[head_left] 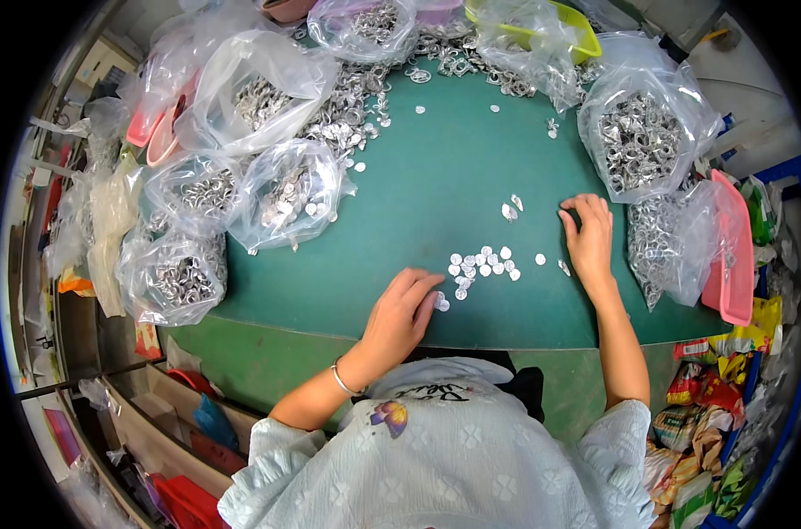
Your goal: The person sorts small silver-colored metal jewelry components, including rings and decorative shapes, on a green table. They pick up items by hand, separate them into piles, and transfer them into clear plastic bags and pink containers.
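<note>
Small round silver-coloured metal discs (486,259) lie in a loose cluster on the green tabletop (444,176), close to its near edge. My left hand (400,313) rests at the cluster's left side, fingers stretched over the table and a couple of discs at its fingertips. To the right of the cluster, my right hand (588,234) lies on the table with its fingers bent a little and its thumb apart; nothing shows in it. A single disc (540,259) and a thin silver piece (563,267) sit between the cluster and that hand. Farther off are two other silver pieces (510,210).
Clear plastic bags of small metal parts stand at the left (290,194) and right (638,141). A heap of metal pieces (352,106) lines the far left. A yellow-green basket (577,31) is at the back, a pink tray (731,251) at the right edge.
</note>
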The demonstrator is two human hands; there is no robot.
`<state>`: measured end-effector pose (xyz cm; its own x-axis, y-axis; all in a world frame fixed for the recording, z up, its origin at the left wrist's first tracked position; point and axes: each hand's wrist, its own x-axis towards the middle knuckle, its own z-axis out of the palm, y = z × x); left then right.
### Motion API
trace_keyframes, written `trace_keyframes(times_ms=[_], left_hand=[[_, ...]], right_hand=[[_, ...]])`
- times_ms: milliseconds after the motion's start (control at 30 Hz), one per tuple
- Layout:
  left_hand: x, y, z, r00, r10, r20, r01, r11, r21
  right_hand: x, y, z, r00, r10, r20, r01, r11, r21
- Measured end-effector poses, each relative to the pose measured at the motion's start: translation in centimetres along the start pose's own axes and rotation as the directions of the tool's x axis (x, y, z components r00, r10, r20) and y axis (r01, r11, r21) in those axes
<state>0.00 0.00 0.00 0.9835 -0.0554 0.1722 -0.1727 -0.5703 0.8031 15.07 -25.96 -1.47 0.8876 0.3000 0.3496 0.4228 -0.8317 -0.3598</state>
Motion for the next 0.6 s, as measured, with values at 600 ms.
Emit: trace_keyframes(times_ms=[600], left_hand=[[0.5,0.2,2.2,0.972,-0.138,-0.191,-0.041,0.700,-0.713]], right_hand=[[-5.0,-8.8,0.0,0.852,-0.368,0.372,0.217,0.895,0.390]])
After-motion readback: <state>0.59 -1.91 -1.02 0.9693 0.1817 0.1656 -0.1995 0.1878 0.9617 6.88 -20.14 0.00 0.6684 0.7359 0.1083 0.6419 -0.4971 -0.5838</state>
